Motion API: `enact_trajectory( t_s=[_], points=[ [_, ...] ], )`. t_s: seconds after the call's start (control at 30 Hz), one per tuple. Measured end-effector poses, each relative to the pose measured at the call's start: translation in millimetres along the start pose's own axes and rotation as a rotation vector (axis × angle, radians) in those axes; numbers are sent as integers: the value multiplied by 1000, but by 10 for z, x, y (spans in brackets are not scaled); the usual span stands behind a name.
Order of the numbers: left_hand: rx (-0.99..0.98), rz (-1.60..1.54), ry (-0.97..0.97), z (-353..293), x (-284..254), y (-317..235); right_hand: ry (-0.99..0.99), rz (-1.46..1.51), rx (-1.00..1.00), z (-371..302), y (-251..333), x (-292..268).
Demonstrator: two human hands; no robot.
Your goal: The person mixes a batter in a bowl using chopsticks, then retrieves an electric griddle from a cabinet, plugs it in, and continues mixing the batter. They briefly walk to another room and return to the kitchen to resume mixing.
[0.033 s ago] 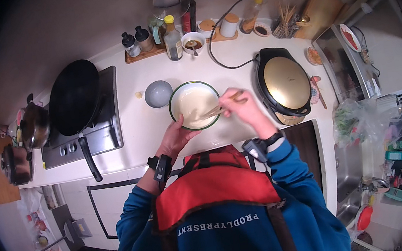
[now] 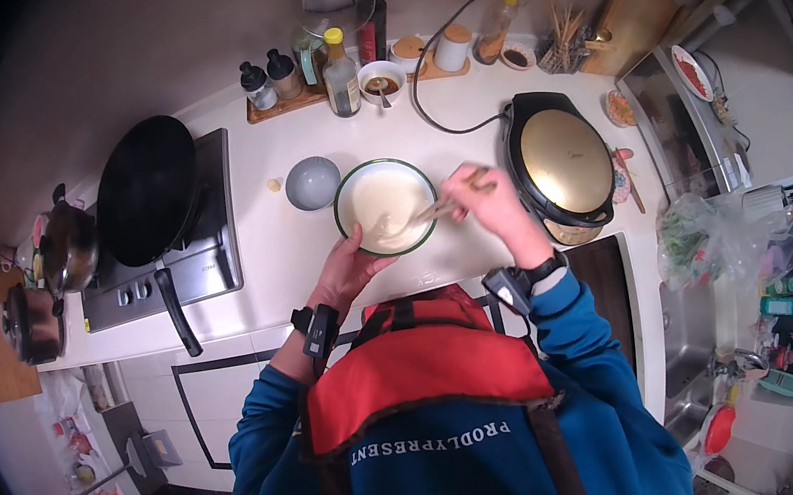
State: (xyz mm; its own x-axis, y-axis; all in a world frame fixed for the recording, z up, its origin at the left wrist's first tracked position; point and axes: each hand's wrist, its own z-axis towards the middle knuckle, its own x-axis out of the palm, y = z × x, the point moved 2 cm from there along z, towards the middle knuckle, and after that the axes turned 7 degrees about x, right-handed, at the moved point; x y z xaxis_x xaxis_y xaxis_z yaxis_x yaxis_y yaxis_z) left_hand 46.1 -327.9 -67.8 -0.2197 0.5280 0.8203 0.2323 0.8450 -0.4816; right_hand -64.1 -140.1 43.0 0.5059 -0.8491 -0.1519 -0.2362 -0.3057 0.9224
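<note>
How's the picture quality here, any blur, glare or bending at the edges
Head view: fisheye bends the counter edges and leaves black corners; right hand and its chopsticks are a little motion-blurred over the bowl; soft glare on the round griddle lid; floor areas dim.

We have 1 view only, a head-worn fisheye looking almost straight down from above the person's own chest; the white counter [image 2: 478,262] fills the middle, fairly near, with forearms entering from the lower edge; picture left is the person's left; straight edges bend near the dark rim, e.g. the stove [image 2: 210,260] on the left and the sink [image 2: 690,340] on the right; no 2nd view, so no shared area.
</note>
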Motion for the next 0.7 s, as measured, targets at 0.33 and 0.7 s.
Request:
enact_trajectory(
  t_s=[0.33, 0.7],
  points=[
    [14, 32, 19, -17, 25, -14, -52, 73, -188, 18, -146, 0],
    [12, 55, 5, -40, 7, -15, -79, 213, -284, -53, -43, -11]
  ],
)
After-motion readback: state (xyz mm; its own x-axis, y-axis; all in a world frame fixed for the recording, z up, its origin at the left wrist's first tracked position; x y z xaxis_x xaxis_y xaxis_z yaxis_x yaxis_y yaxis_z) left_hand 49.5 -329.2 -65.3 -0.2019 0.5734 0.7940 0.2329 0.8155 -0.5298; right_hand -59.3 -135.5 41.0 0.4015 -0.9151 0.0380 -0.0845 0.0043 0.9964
